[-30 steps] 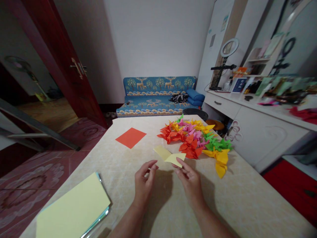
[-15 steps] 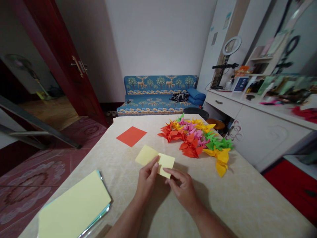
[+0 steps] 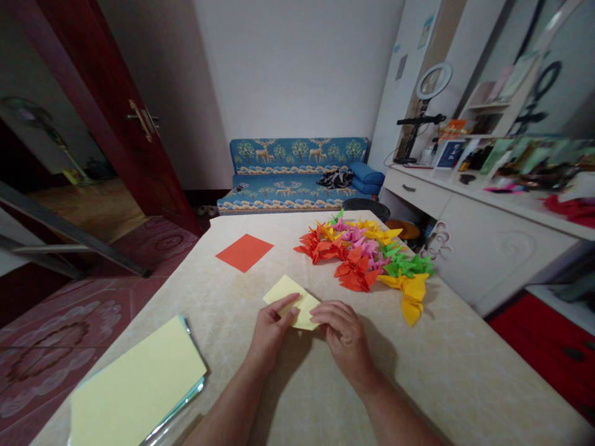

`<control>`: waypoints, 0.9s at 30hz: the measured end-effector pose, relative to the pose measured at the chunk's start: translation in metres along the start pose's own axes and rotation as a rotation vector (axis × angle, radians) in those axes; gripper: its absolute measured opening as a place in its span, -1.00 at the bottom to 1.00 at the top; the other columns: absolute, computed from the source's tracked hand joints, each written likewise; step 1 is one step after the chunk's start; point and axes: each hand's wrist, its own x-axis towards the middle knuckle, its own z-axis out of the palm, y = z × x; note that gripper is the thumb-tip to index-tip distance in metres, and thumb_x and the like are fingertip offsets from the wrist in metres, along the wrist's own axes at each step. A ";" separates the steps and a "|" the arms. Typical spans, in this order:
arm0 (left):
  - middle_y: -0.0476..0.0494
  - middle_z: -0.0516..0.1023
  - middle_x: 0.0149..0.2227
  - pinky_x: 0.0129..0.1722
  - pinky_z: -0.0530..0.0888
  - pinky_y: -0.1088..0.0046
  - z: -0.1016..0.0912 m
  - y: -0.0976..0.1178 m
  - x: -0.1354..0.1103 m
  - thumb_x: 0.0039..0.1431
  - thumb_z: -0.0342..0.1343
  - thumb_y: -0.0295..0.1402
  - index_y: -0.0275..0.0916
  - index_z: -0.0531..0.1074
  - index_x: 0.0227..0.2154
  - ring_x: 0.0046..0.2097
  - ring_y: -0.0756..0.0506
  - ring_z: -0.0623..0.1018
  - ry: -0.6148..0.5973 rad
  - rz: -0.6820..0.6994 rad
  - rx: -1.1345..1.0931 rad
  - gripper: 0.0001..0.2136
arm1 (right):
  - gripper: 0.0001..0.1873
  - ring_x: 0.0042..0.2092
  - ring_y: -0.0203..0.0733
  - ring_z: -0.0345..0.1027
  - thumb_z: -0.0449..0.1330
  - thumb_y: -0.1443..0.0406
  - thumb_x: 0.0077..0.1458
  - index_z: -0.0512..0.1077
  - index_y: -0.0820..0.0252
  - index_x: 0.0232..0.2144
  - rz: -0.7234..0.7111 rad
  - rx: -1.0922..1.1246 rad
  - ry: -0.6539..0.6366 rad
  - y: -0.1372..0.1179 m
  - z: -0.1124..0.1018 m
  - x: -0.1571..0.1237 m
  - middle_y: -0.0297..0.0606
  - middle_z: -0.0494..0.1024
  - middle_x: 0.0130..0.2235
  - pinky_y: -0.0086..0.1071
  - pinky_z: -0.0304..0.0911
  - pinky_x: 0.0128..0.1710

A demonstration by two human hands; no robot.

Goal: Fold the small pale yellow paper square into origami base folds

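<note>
Between my hands, just above the near middle of the table, is a folded piece of pale yellow paper (image 3: 284, 287). My left hand (image 3: 272, 325) pinches its left part, thumb and fingers closed on it. On the right edge, my right hand (image 3: 343, 331) grips the paper with its fingertips. Beyond the paper to the left lies a flat red paper square (image 3: 245, 253). Farther right, a pile of folded paper cranes (image 3: 357, 267) in red, pink, orange, green and yellow covers part of the table.
A stack of pale yellow sheets (image 3: 144, 378) in a clear wrapper lies at the table's near left. The cream tabletop (image 3: 446, 378) extends around my arms. Behind it stands a blue patterned sofa (image 3: 297, 186); a white dresser (image 3: 502, 235) is at right, a red door (image 3: 125, 118) at left.
The yellow paper's two spread parts have come together into one more compact shape. My right hand has closed in on its right edge, and the view has shifted slightly.
</note>
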 end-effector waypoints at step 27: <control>-0.28 0.50 -0.04 -0.08 0.41 0.31 0.010 -0.002 -0.010 -0.07 0.23 -0.44 -0.27 0.35 0.06 -0.07 -0.18 0.49 -0.250 -0.081 -0.277 -0.46 | -0.76 -0.22 -0.12 0.38 0.17 0.18 0.00 0.41 0.24 -0.55 0.633 0.304 0.279 0.011 0.002 -0.004 -0.11 0.50 -0.20 -0.37 0.26 -0.29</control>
